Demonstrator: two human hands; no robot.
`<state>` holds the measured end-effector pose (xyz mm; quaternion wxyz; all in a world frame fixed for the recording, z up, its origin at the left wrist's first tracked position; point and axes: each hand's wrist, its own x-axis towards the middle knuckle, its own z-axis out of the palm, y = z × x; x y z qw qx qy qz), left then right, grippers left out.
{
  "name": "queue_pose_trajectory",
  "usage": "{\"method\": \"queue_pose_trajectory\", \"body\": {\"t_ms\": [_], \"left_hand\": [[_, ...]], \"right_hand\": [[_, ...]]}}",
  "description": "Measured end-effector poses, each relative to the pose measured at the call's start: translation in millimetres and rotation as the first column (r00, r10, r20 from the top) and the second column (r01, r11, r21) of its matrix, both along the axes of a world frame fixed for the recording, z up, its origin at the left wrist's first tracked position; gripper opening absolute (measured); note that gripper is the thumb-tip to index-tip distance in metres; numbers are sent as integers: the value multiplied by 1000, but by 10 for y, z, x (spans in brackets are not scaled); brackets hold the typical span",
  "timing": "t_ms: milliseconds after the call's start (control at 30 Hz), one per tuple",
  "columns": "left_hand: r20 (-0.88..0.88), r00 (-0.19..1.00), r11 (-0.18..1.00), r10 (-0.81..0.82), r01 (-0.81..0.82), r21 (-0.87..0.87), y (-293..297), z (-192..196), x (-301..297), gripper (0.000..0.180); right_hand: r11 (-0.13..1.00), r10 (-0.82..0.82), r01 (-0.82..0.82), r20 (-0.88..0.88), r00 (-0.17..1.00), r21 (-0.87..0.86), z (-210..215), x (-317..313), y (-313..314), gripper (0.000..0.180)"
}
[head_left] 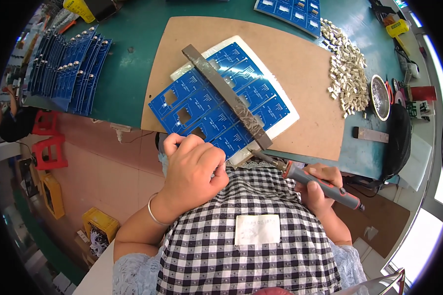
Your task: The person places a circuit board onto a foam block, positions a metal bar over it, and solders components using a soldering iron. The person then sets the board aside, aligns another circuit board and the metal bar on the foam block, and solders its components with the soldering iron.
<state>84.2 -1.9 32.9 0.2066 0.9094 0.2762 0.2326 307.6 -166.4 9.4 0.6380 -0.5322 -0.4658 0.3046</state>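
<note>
A blue circuit board panel (194,101) with square cutouts lies at a slant on a white foam pad (286,109). Across it rests a long dark metal bar (226,93). My left hand (194,162) is closed at the panel's near edge, fingers curled; whatever it pinches is hidden behind them. In my right hand (320,189) is a soldering iron (312,184) with a grey and orange handle. Its tip points left, close to the bar's near end and the panel's near corner; whether it touches anything I cannot tell.
Beneath the pad is a brown board (310,73) on the green table (125,73). Blue circuit boards (66,69) stand in a row at left. Small metallic parts (347,73) are heaped at right beside a metal bowl (379,97). Another blue panel (293,12) lies at the far side.
</note>
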Motion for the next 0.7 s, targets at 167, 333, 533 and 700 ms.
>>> {"method": "queue_pose_trajectory", "body": {"t_ms": [167,333,533,700], "left_hand": [[-12,1000,1000,5,-5,-6,-25,20,-13,18],[-18,1000,1000,-7,7,-13,-13,42,-14,18],[-30,999,1000,-14,13,-1,-14,37,-2,18],[-49,999,1000,-7,8,20,-21,35,5,18]], "right_hand": [[993,-48,38,-87,995,-112,16,-74,-61,25],[987,-56,39,-107,993,-155,43,-94,-57,25],[978,-68,32,-171,983,-204,77,-124,-26,24],[977,-52,13,-180,982,-211,86,-130,-11,25]]}}
